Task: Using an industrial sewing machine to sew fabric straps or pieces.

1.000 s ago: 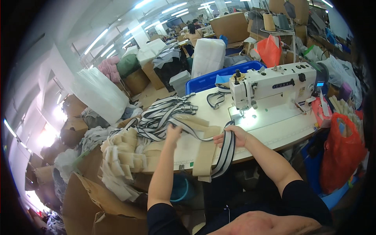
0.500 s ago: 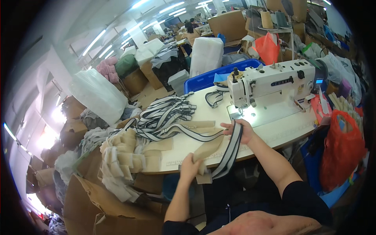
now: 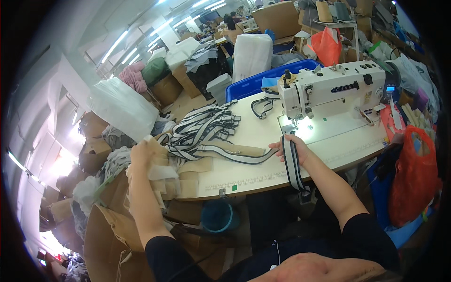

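My right hand (image 3: 295, 151) is closed on a black-and-white striped webbing strap (image 3: 292, 167), just in front of the sewing machine's needle area. One end of the strap hangs over the table's front edge; the rest runs left to a heap of the same striped straps (image 3: 202, 129). Over at the left end of the table, my left hand (image 3: 141, 155) is closed at the top of a draped stack of beige fabric pieces (image 3: 171, 185). Its fingertips are partly hidden among the cloth. The white sewing machine (image 3: 333, 89) stands beyond my right hand, its lamp lit.
Behind the machine is a blue plastic crate (image 3: 235, 89). A red plastic bag (image 3: 413, 183) hangs at the right. Below the front edge stands a blue bucket (image 3: 219, 216), with an open cardboard box (image 3: 105, 239) to its left. A measuring scale runs along the table's front edge.
My left hand has moved from the table's front edge, where it held a beige piece, left to the beige stack. My right hand still holds the strap, which now hangs straighter.
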A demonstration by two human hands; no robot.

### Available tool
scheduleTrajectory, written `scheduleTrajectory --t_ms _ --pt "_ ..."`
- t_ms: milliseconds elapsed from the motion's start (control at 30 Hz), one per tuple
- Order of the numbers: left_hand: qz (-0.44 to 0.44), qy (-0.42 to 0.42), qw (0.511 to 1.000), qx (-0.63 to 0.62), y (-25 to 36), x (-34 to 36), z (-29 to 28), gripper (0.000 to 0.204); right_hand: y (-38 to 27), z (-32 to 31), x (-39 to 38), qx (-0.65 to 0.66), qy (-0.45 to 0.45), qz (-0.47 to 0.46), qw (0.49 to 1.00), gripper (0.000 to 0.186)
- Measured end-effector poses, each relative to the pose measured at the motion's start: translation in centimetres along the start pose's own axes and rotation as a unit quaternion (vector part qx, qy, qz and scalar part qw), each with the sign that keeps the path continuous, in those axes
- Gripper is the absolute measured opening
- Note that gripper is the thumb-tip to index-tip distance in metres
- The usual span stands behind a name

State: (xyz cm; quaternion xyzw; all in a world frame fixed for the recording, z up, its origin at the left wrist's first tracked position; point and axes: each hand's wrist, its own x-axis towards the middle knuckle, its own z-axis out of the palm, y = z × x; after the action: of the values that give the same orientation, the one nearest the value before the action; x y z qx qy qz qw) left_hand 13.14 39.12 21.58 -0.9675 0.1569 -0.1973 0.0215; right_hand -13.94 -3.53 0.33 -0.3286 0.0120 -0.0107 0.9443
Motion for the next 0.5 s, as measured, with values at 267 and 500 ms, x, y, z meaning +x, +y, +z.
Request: scheduleTrajectory --t_ms 267,500 --pt "0.230 -0.020 0.932 -0.279 14.0 -4.8 8.7 0.061 0.0 0.0 0.2 -0.005 -0.031 0.024 0.999 0.029" --pt "0.326 -0.107 0.897 -0.277 22.3 -12.2 14.5 0.052 -3.1 -0.5 -4.2 -0.065 -0.080 0.114 0.988 0.040"
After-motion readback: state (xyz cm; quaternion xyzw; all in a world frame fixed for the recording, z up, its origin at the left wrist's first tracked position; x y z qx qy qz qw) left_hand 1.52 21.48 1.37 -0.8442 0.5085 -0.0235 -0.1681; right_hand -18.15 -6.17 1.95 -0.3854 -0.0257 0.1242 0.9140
